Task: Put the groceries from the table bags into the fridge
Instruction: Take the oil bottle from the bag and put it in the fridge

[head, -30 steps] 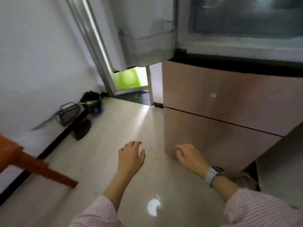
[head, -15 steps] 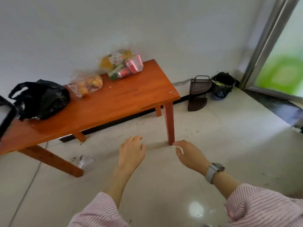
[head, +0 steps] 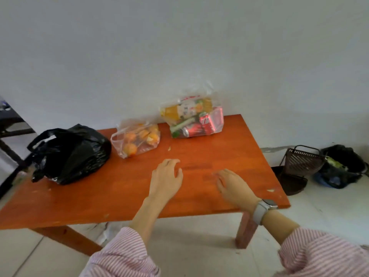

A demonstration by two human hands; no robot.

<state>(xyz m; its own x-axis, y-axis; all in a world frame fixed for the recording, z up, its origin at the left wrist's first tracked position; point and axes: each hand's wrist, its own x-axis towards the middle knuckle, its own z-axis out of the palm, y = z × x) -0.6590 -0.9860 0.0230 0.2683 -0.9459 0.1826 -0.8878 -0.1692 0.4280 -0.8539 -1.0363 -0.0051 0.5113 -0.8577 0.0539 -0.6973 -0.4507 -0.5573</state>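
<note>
The left hand point(head: 166, 177) and the right hand point(head: 233, 184) are hovering side by side over the orange table point(head: 79, 200), palms down, fingers loosely spread and gripping nothing. Just beyond the left hand, a clear bag of oranges point(head: 137, 139) is lying on the tabletop; a clear bag of drink cans point(head: 194, 119) is sitting farther ahead, between both hands, against the wall. A black bag point(head: 69, 153) is resting well off to the left of the left hand.

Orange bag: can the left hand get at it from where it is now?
Probably yes. The left hand is empty, fingers spread, over bare table just in front of the orange bag. Nothing lies between them; the black bag sits off to the left.
</note>
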